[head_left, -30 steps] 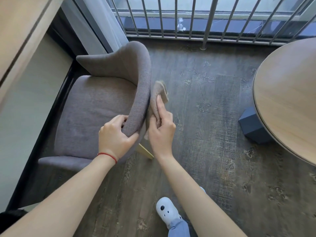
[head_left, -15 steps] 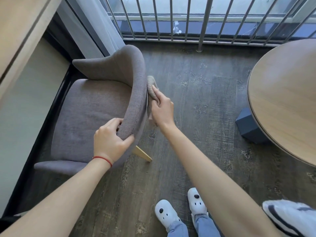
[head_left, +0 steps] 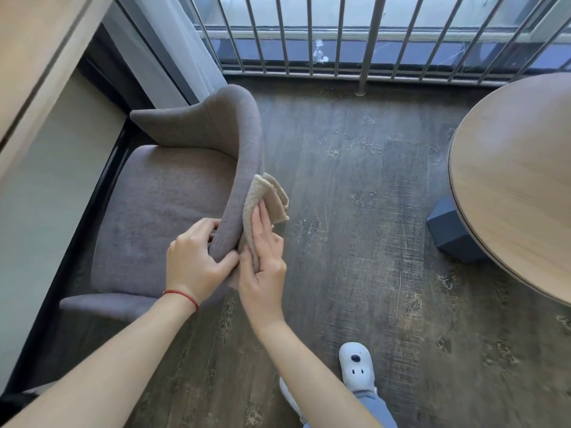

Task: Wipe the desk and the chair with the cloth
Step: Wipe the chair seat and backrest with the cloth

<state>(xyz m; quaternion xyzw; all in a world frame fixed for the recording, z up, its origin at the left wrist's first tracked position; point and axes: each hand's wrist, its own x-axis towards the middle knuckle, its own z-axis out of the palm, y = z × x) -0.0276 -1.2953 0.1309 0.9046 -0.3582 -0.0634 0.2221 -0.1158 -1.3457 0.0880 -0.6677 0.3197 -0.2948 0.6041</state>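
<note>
A grey upholstered chair with a curved backrest stands at the left of the head view, its back towards me. My left hand grips the top rim of the backrest, fingers curled over onto the inner side. My right hand presses a folded beige cloth flat against the outer side of the backrest, close beside the left hand. The round wooden desk fills the right edge, apart from both hands.
A metal railing with a window behind it runs along the far side. Grey curtains hang behind the chair. A blue block sits under the desk. A light cabinet stands to the left. My slippered foot rests on the dark wood floor.
My right hand has slid the cloth back down the outer side of the backrest, from higher up to right beside my left hand. The left hand keeps its grip on the rim.
</note>
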